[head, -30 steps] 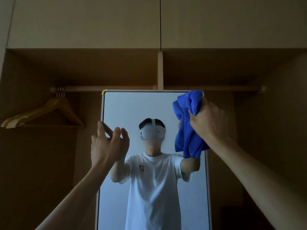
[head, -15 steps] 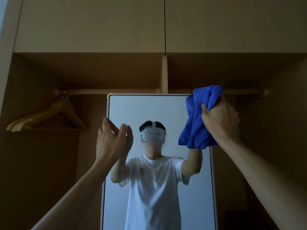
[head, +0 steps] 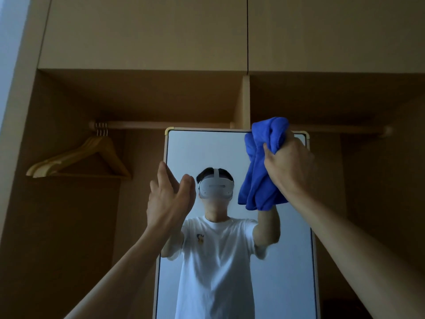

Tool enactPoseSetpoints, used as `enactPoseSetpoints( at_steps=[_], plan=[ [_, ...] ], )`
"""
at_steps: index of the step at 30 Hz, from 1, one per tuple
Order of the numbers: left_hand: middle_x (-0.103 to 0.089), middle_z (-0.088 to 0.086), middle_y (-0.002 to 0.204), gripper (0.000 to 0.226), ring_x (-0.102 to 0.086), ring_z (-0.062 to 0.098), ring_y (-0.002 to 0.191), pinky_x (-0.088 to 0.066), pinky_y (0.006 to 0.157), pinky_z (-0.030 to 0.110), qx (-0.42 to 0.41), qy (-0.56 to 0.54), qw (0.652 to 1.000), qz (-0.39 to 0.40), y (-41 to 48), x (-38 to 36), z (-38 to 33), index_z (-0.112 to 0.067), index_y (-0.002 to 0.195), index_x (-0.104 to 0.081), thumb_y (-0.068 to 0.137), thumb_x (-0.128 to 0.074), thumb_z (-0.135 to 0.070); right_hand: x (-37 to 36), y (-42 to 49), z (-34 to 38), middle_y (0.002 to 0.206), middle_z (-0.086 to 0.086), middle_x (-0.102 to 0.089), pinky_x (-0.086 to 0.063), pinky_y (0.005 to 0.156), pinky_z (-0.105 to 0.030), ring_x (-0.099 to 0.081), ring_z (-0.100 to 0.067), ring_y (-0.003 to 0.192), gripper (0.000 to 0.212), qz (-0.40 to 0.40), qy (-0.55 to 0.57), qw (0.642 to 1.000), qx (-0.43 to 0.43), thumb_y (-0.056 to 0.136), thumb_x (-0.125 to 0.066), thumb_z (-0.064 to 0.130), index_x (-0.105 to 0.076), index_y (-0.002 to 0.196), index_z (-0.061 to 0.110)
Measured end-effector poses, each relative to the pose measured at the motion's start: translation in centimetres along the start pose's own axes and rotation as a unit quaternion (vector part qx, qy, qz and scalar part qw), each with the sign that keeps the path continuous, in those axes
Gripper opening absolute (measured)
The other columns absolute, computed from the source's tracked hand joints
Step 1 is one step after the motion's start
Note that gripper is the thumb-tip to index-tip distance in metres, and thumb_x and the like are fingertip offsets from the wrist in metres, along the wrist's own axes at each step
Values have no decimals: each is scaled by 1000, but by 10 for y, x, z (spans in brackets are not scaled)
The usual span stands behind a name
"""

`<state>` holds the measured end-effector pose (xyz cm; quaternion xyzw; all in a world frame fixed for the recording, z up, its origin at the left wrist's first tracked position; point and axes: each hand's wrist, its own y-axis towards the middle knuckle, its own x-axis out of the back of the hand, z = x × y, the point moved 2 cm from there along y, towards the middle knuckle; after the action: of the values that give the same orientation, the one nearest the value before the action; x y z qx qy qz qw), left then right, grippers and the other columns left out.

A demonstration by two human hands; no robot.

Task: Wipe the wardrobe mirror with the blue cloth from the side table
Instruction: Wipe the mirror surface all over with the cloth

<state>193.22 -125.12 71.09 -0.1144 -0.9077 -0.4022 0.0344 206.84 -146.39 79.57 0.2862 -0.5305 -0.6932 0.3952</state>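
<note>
A tall mirror (head: 207,153) with a pale frame and brass corners stands inside the open wardrobe. My right hand (head: 288,165) grips the bunched blue cloth (head: 261,171) and holds it against the glass at the mirror's top right corner. The cloth hangs down below my fist. My left hand (head: 169,199) is at the mirror's left edge, fingers extended and apart, fingertips at the frame; nothing is held in it. The glass reflects a person in a white T-shirt.
A wooden hanging rail (head: 165,125) runs just above the mirror's top. Wooden hangers (head: 78,157) hang at the left of the rail. A vertical divider (head: 245,102) stands behind the mirror's top, with closed cupboard doors (head: 147,33) above.
My right hand has lifted the cloth from the upper right part of the glass to the top right corner. My left hand has stayed at the mirror's left edge.
</note>
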Motion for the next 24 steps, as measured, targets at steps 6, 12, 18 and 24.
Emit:
enactPoseSetpoints(
  at_steps=[6,12,18,24],
  plan=[
    [-39,9,151,85,-50,35,127,-45,92,50,16,-59,998,16,2,4,6,-46,156,-10,78,-22,-77,-14,-10,41,87,-7,-63,-42,59,-32,-64,-28,69,29,12,-7,1000,27,96,-60,37,-56,106,10],
    [-24,8,162,49,-30,34,147,-33,114,47,-27,0,1000,12,5,3,5,-7,147,-42,106,-33,-33,-32,-22,93,99,-7,-64,-41,63,-32,-66,-31,80,34,43,12,997,64,96,-59,35,-55,121,12],
    [-40,-10,159,49,-42,16,142,-32,118,45,10,-196,977,82,-1,24,8,-77,121,-43,82,-13,-80,-55,-40,152,103,-7,-64,-38,62,-32,-67,-30,84,36,60,12,992,107,95,-60,31,-53,125,13],
    [-60,-2,140,77,-56,20,129,-42,112,51,12,-219,972,88,-1,23,12,-47,146,-42,83,-12,-80,-65,-48,176,98,-8,-64,-35,57,-32,-66,-27,76,34,57,14,991,120,93,-63,29,-54,119,9]
  ],
)
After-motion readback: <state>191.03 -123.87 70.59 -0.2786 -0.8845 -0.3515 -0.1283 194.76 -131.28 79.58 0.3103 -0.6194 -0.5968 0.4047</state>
